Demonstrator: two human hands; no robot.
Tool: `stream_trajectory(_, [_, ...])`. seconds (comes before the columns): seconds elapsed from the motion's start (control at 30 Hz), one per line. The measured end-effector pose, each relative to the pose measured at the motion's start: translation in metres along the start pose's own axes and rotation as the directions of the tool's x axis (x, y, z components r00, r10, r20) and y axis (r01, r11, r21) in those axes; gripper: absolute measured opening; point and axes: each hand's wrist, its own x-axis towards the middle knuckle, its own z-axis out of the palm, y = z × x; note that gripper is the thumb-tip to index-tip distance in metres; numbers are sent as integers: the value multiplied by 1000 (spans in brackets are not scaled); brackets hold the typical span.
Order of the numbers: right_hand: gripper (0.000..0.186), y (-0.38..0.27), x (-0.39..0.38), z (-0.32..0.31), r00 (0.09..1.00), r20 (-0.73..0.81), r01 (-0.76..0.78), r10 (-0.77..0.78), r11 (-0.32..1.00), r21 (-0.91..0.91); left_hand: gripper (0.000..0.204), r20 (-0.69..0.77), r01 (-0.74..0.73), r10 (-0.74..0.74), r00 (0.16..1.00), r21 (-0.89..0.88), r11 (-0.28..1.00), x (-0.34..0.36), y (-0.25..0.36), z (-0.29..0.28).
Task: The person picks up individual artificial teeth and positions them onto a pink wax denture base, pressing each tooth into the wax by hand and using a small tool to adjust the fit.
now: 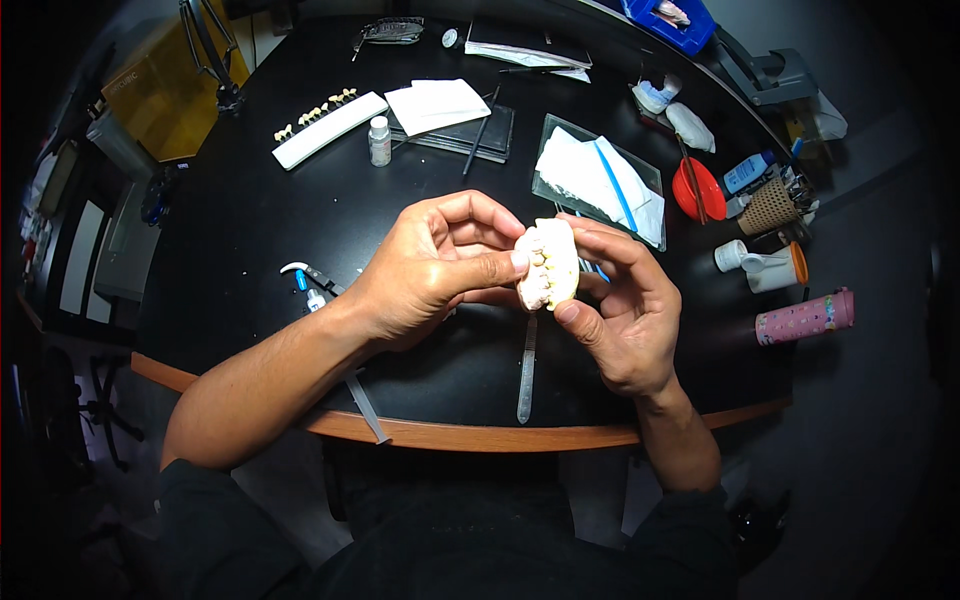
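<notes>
A cream plaster dental model (562,262) with a row of teeth is held up over the desk, between both hands. My left hand (435,265) is closed, its thumb tip and index finger pressing against the teeth side of the model. Whether a small piece sits under those fingertips cannot be made out. My right hand (630,305) grips the other side, thumb at the lower edge and fingers behind the top. Below the model a metal spatula-like tool (526,375) lies on the desk.
Beside my left forearm lie a syringe (316,299) and a curved-tip tool (310,272). Farther back are a tooth shade guide (330,130), a small bottle (380,142) and a glass slab (650,180) with tissue. A red bowl (690,190) and pink tumbler (803,318) stand right.
</notes>
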Motion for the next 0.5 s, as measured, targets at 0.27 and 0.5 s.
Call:
stream_trajectory(0.27, [58, 1, 1, -2, 1000, 3, -2, 2, 1000, -21, 26, -30, 39, -38, 999, 8, 999, 1, 2, 3])
stream_trajectory(0.5, [59, 3, 2, -2, 999, 1, 37, -37, 999, -40, 26, -40, -18, 19, 999, 34, 999, 0, 0, 4])
